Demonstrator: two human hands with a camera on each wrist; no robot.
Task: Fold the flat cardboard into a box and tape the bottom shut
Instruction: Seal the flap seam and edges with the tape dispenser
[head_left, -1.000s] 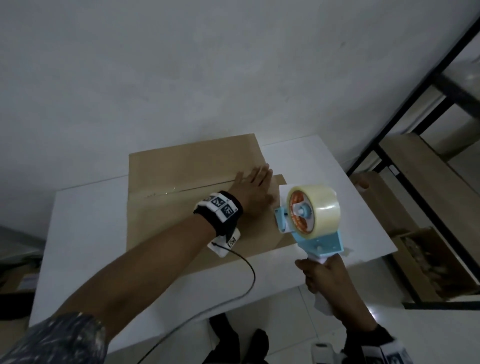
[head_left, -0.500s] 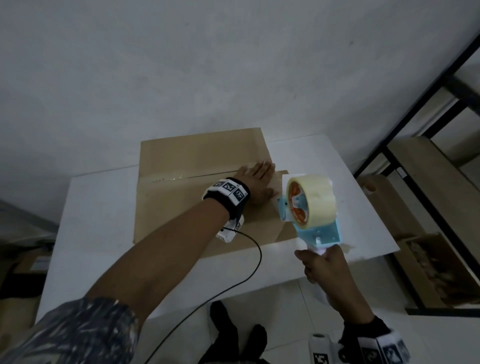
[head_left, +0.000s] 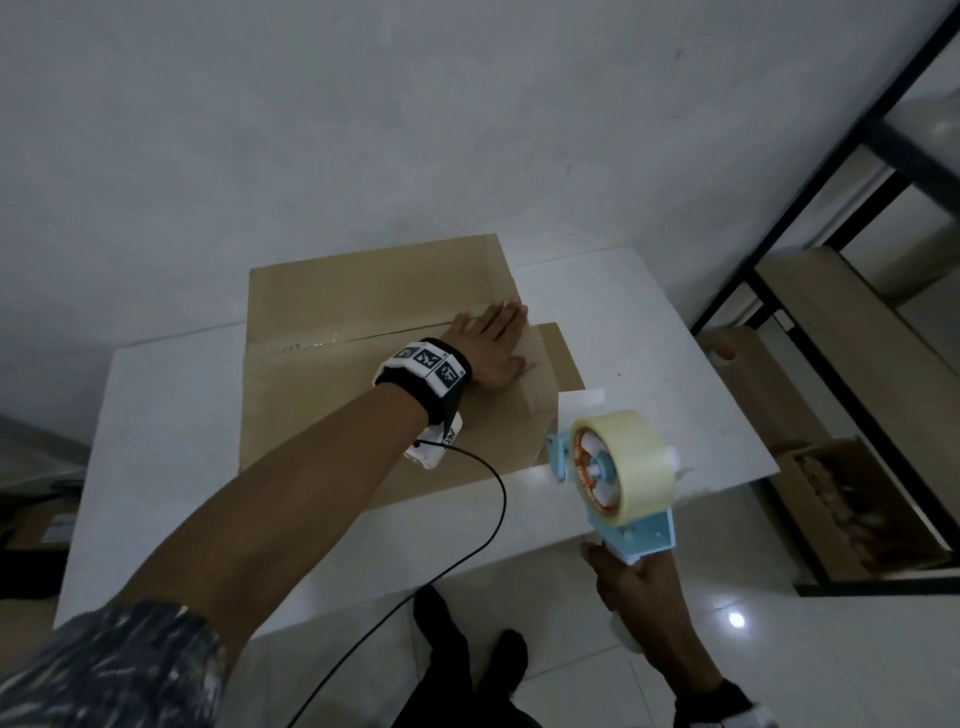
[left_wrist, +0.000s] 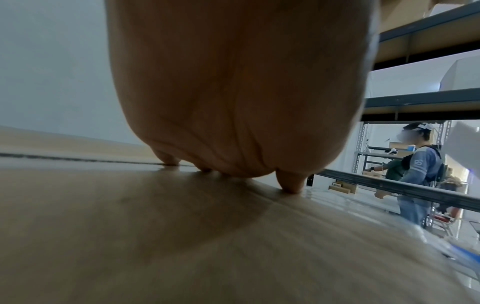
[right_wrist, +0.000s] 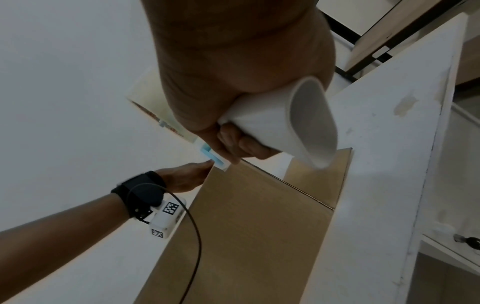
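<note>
While the flat left hand (head_left: 491, 345) still presses the box (head_left: 363, 374), the right hand (head_left: 636, 590), gripping the tape dispenser (head_left: 615, 480), has drawn back.

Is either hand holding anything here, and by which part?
The right hand holds the tape dispenser by its white handle. The left hand holds nothing; it lies flat on the cardboard.
</note>
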